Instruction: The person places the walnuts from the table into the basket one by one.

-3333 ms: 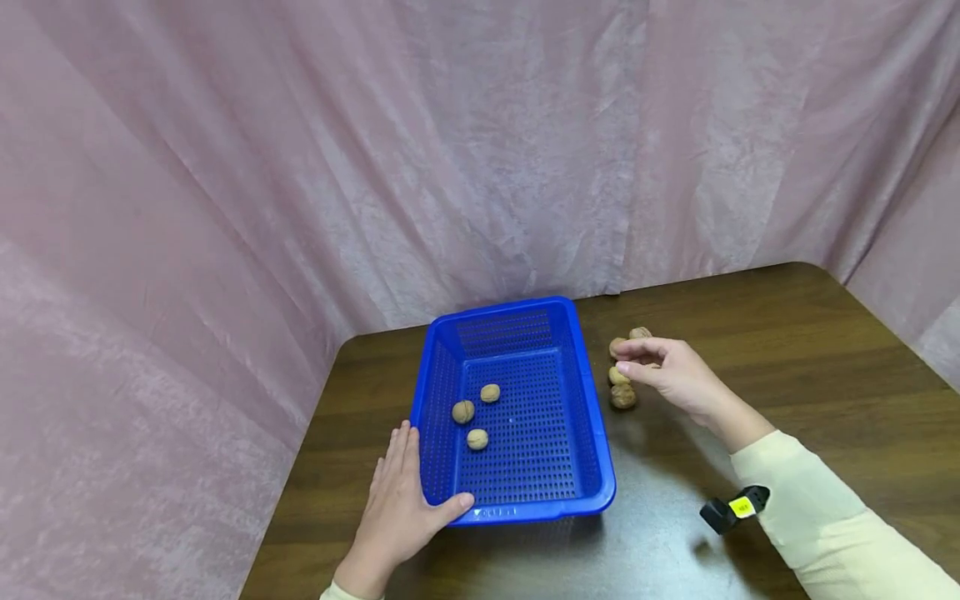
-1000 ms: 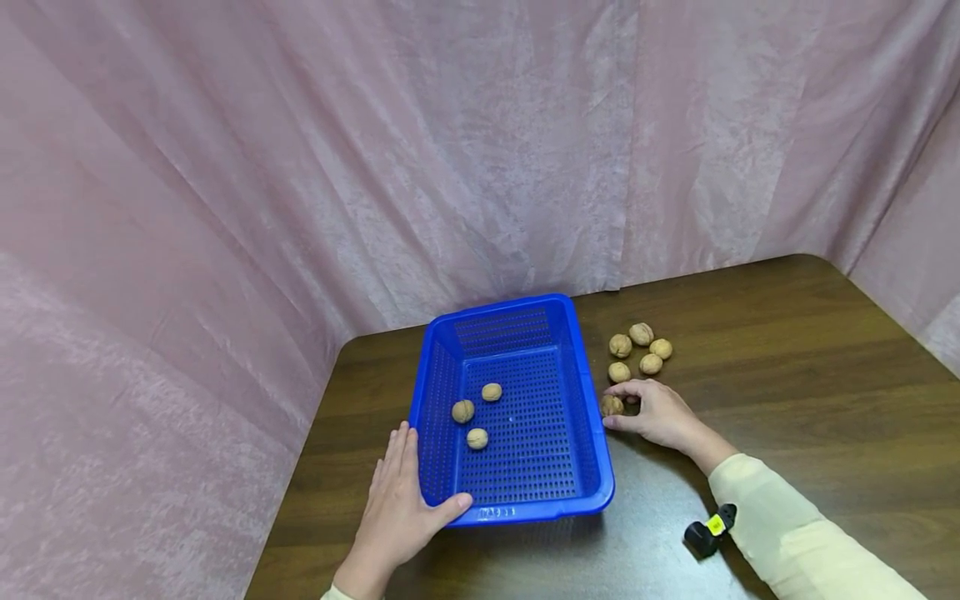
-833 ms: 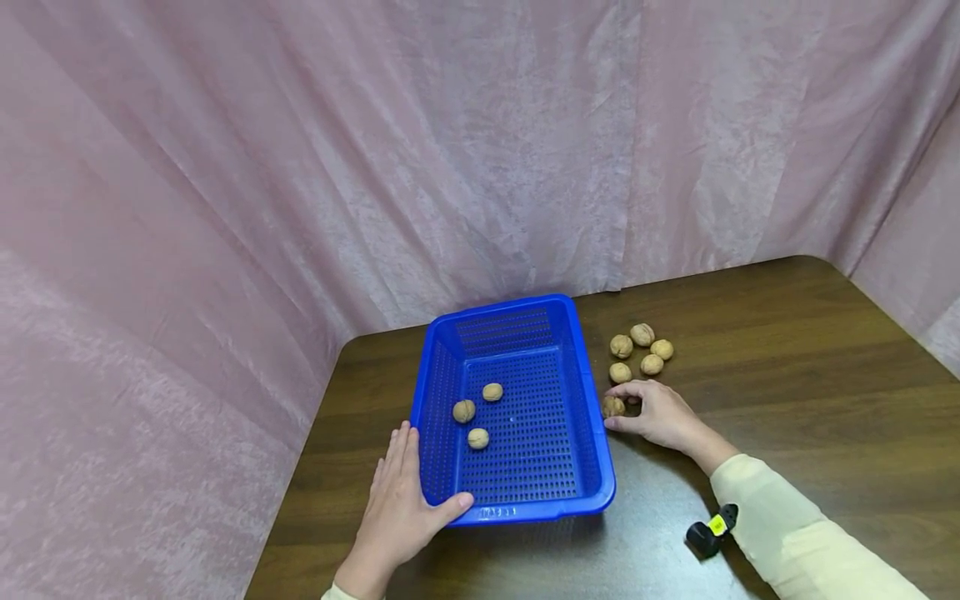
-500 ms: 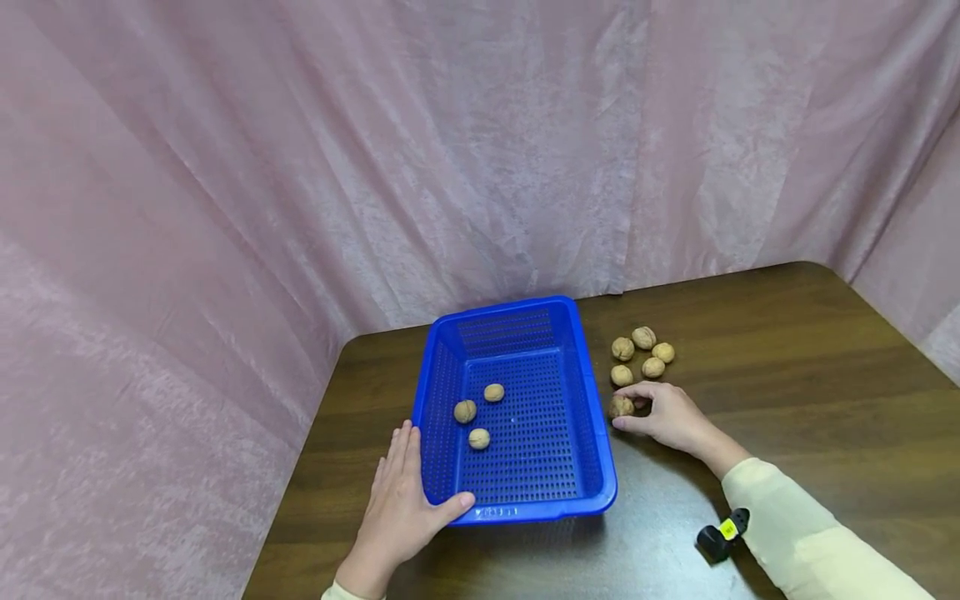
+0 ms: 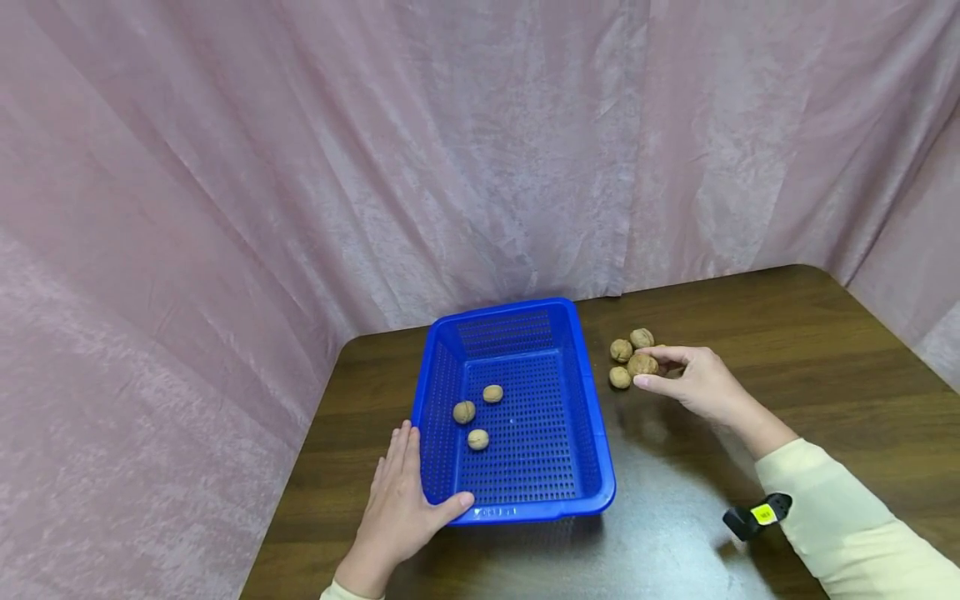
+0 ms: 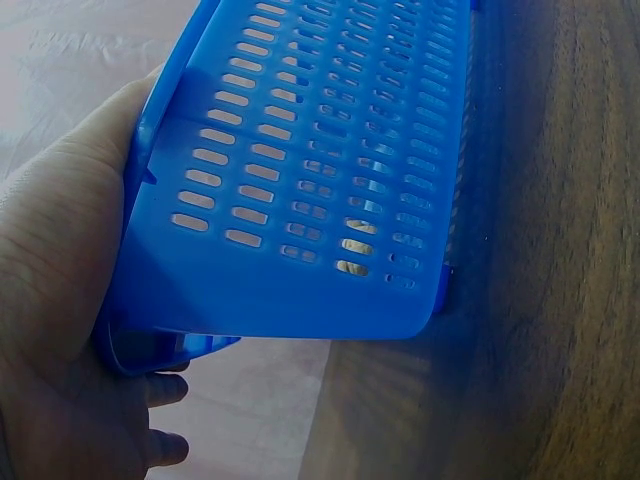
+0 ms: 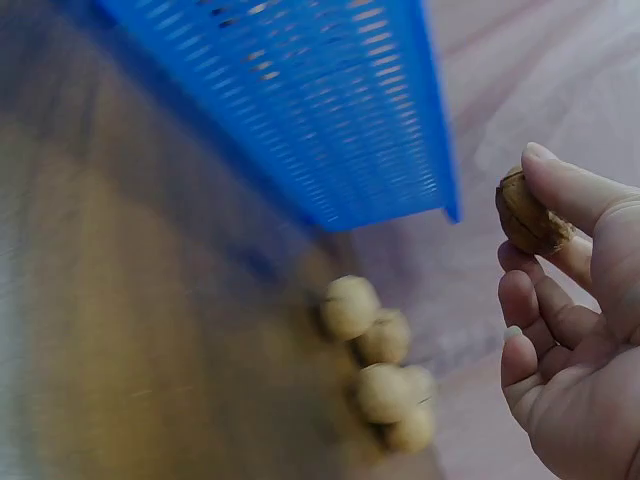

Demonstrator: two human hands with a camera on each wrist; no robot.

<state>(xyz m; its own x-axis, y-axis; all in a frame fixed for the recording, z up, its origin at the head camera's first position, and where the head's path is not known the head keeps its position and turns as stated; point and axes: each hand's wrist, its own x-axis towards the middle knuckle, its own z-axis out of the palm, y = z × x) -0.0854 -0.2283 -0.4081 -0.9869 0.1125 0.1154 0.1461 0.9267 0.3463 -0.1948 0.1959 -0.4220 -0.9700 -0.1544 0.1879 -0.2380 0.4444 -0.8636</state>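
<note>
Lifted since: 1 walnut (image 5: 642, 366), pinched in right hand (image 5: 703, 384).

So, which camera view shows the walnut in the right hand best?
The right wrist view: the walnut looks large, pinched by the right hand before the pink curtain, apart from the other walnuts. The head view shows it smaller, overlapping them. In the left wrist view, largely blue basket, I can't make it out.

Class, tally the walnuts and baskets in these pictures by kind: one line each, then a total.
Blue basket: 1
Walnuts: 9 (3 in the basket, 5 on the table, 1 in the right hand)
Total: 10
</note>
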